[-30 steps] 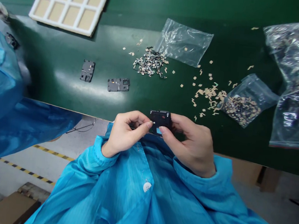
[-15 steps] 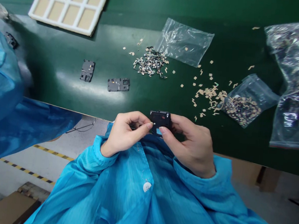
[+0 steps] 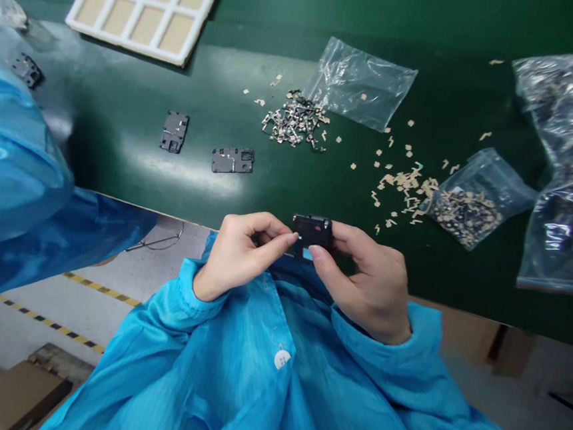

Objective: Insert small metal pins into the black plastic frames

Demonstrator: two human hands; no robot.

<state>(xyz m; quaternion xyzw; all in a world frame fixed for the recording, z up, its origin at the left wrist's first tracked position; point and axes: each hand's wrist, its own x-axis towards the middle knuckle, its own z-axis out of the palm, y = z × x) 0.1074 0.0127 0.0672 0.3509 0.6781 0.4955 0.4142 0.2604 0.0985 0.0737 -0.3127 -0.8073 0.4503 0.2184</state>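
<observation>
My right hand (image 3: 368, 282) grips a black plastic phone part (image 3: 310, 229) at its right edge, thumb on the face beside a light-blue patch. The part is held just over the table's front edge. My left hand (image 3: 247, 255) is closed in a pinch, thumb and forefinger tips against the left side of the part. A tiny pale spot shows at those tips; what they pinch is too small to name. Two similar black parts, one upright (image 3: 174, 131) and one lying sideways (image 3: 232, 160), rest on the green table (image 3: 192, 197) to the left.
A pile of small metal pieces (image 3: 295, 119) lies beside a clear bag (image 3: 365, 85). Scattered beige pieces (image 3: 404, 182) lie near a filled bag (image 3: 468, 207). A larger bag (image 3: 566, 166) sits right, a white-framed tray (image 3: 144, 5) back left. A co-worker's blue sleeve (image 3: 14, 164) is at left.
The view has shifted slightly, so the table items appear a little further right. Both hands keep nearly the same hold on the black part. The co-worker's sleeve has moved somewhat right.
</observation>
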